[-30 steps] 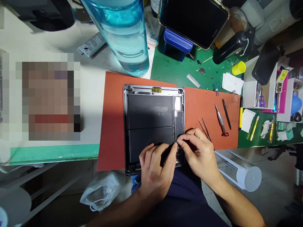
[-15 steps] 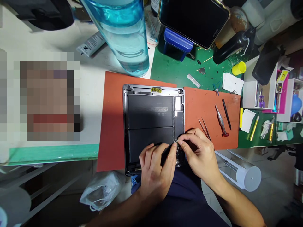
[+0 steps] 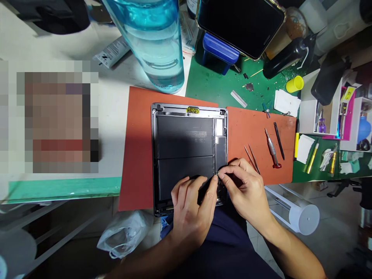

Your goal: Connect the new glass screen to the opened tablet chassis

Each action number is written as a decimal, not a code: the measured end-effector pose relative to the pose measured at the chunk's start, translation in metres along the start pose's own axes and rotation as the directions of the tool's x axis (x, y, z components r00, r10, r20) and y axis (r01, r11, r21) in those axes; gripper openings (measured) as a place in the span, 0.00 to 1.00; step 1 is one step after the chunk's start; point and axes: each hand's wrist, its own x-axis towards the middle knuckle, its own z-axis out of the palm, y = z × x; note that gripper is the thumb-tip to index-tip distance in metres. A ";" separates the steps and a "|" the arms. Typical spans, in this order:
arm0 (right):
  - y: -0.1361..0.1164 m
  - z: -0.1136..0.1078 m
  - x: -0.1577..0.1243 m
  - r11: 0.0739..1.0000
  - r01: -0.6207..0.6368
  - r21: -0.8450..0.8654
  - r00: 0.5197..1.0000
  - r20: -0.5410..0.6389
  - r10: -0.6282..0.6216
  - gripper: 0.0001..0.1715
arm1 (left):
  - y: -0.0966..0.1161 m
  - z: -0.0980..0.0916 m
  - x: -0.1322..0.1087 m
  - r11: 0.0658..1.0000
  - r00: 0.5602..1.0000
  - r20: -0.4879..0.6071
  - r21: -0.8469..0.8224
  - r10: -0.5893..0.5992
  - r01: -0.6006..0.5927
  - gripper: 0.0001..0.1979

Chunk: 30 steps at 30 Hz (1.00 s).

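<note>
An opened tablet (image 3: 186, 137) lies on the orange mat, its black battery cells and circuit board exposed. My left hand (image 3: 193, 209) rests over its lower part with the fingers apart. The left index fingertip touches the board strip near the right edge. Right beside that fingertip, my right hand (image 3: 245, 186) pinches with thumb and index finger at the same spot. Whatever sits in the pinch is too small to make out. Tweezers (image 3: 252, 158) lie on the mat just past my right hand.
A screwdriver (image 3: 272, 149) and a black pry stick (image 3: 278, 140) lie on the orange mat (image 3: 241, 128). Beyond the tablet stand a large blue water bottle (image 3: 158, 50) and a phone (image 3: 241, 25) on a blue stand (image 3: 220, 50). White organiser boxes (image 3: 308, 108) are at right.
The view has shifted very slightly. Both hands and the tablet keep the same positions relative to each other.
</note>
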 end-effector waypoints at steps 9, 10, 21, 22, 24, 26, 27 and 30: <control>-0.003 0.001 0.000 1.000 -0.003 0.008 1.000 -0.022 0.003 0.09 | 0.000 0.001 0.000 1.000 1.000 0.010 0.005 0.000 0.000 0.18; -0.003 0.002 0.000 1.000 -0.008 0.006 1.000 -0.023 0.008 0.09 | 0.000 0.000 0.000 1.000 1.000 0.010 0.006 -0.001 0.001 0.18; -0.006 0.003 0.000 0.999 -0.035 0.012 0.999 -0.022 0.036 0.09 | 0.000 -0.001 0.001 1.000 1.000 0.016 -0.004 -0.003 0.003 0.18; -0.006 0.003 0.000 0.999 -0.036 0.012 0.999 -0.023 0.036 0.09 | 0.001 -0.001 0.002 1.000 1.000 0.016 -0.001 -0.003 0.003 0.18; -0.006 0.003 0.000 0.999 -0.032 0.011 0.999 -0.025 0.033 0.09 | 0.001 -0.001 0.002 1.000 1.000 0.014 0.004 -0.002 0.002 0.18; -0.006 0.003 0.000 1.000 -0.024 0.005 0.999 -0.024 0.024 0.08 | 0.001 -0.001 0.002 1.000 1.000 0.015 0.006 0.005 -0.005 0.19; -0.006 0.002 -0.001 1.000 -0.021 0.004 1.000 -0.022 0.021 0.09 | 0.001 -0.001 0.002 1.000 1.000 0.015 0.006 0.007 -0.007 0.19; -0.005 0.001 -0.001 1.000 -0.013 0.000 1.000 -0.017 0.013 0.09 | 0.000 -0.001 0.002 1.000 1.000 0.019 0.005 0.008 -0.008 0.19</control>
